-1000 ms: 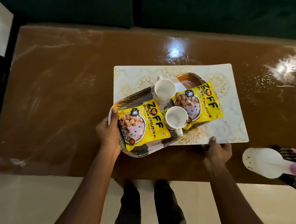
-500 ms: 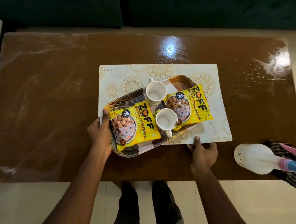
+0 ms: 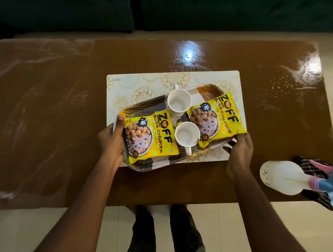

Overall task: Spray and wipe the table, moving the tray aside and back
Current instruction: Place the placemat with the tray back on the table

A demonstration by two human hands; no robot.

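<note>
A brown bench filled the view, its glossy top streaked, with fine droplets towards 2 o'clock. A pale placemat with gold flower prints lay slightly right of the bench's centre. The tray, dark-striped and oval, lay over the placemat, turned so that its long axis ran from 8 o'clock to 2 o'clock, and its near end overhung the placemat's near edge.

The left grip held the tray's 8 o'clock end, with the thumb laid over the rim and the fingers curled beneath. The right grip clasped the tray's edge at about 4 o'clock, with the thumb up beside a packet and the fingers tucked under the rim. Whether the tray was lifted clear of the placemat or rested on it, I could not tell.

On the tray stood two white cups, the far cup at 12 o'clock and the near cup at 6 o'clock, its handle pointing towards the person. Two yellow snack packets flanked them: the left packet just beside the left grip's thumb, and the right packet partly under the near cup.

At the bench's 4 o'clock corner a white spray bottle lay on its side with its pink and blue head on a dark checked cloth. A dark sofa ran along the bench's far side.
</note>
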